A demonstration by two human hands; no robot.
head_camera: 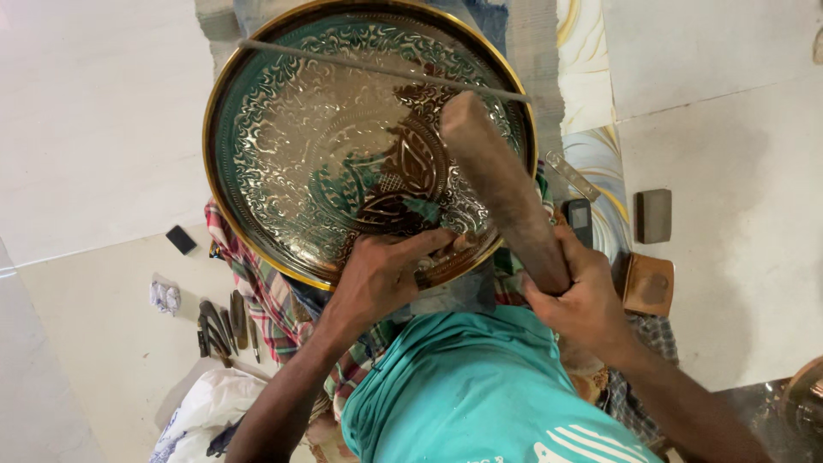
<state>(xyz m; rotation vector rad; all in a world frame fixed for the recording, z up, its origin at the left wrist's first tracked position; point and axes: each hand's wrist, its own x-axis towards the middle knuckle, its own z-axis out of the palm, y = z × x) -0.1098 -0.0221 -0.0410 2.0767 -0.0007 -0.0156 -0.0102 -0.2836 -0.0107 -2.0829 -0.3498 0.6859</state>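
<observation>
Two hands engaged in chasing: left hand pinches a punch against the engraved tray; right hand grips the wooden mallet, raised; next strike needs the punch steady

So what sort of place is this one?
Probably a metal engraver's floor workshop: a large engraved plate, a wooden mallet in the right hand, and small tools lying on the tiled floor.

Short-sleeved teal cotton shirt with white stripes near the hem; both forearms bare; plaid cloth over the lap.
</observation>
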